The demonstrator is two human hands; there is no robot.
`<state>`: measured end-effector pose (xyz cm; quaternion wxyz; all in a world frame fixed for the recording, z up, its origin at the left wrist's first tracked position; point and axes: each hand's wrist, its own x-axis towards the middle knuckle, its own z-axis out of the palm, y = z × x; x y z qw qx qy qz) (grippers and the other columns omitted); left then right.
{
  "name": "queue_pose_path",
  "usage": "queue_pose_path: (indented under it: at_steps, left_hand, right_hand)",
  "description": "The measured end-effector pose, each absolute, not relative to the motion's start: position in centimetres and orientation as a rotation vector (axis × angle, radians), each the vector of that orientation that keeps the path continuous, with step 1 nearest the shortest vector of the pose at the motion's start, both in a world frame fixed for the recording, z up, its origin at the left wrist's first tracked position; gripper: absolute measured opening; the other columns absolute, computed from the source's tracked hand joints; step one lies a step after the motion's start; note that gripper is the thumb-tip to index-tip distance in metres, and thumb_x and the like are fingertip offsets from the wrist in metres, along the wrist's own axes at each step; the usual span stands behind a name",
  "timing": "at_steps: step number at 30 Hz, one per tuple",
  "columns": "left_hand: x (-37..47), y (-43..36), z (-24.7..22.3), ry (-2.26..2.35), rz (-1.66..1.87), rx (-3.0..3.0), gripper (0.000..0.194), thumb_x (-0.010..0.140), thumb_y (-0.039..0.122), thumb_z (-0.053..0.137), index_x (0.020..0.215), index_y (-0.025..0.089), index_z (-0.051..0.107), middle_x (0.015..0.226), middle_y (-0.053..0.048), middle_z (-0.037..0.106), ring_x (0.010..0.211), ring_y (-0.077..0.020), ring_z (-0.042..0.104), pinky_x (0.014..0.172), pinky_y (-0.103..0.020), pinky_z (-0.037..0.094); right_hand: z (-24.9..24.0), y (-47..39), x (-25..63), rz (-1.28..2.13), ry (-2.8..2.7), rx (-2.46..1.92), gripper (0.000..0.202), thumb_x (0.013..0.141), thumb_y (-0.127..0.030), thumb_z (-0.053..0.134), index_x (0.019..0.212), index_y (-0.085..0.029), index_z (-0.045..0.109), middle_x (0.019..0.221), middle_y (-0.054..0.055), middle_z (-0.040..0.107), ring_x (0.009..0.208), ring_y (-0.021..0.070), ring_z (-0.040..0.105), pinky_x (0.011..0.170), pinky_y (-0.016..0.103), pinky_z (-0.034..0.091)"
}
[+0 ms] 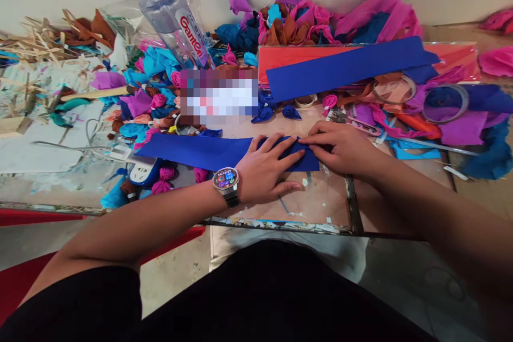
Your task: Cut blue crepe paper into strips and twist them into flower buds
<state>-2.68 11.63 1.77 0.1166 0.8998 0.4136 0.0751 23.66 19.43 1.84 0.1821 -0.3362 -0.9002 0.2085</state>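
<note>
A long dark blue paper strip (200, 150) lies across the front of the table. My left hand (269, 163), with a smartwatch (225, 179) on the wrist, rests flat on it with the fingers spread. At the strip's right end my right hand (340, 147) pinches its upper edge between thumb and fingers, close to the left fingertips. The paper there looks creased or folded; the exact shape is partly under the fingers. Behind the hands lies a second blue strip (344, 69) on a packet of orange-red paper (452, 59).
A water bottle (172, 21) leans at the back left. Crumpled coloured paper (304, 18) lines the wall. Tape rings (445, 103) and scissors (356, 123) lie to the right. On the left are a power strip (142, 171) and wooden sticks (44, 40). One back-middle area is blurred out.
</note>
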Motion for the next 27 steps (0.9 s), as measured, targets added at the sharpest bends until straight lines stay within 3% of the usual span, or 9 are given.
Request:
queue_pose_path:
  at_steps: [9,27]
  left_hand:
    - [-2.85,11.72,2.13,1.205,0.187,2.623,0.083,0.103,0.083,0.048,0.167,0.031,0.054,0.181,-0.014,0.04,0.168,-0.0458,0.031,0.132,-0.075,0.026]
    - [-2.89,12.17,1.63,1.091,0.258,2.6,0.088,0.099,0.086,0.053,0.162,0.025,0.058,0.183,-0.019,0.035,0.169,-0.0483,0.03,0.133,-0.079,0.02]
  right_hand:
    - [1.97,19.63,24.23,0.587,-2.632,-0.943,0.047,0.096,-0.021,0.054,0.128,-0.028,0.087,0.118,0.011,0.078,0.103,0.0277,0.074,0.095,0.042,0.06]
    - [1.65,19.75,24.47,0.423,-2.7,-0.83,0.05,0.095,-0.012,0.056,0.134,-0.024,0.084,0.112,0.01,0.078,0.098,0.0261,0.075,0.087,0.039,0.06]
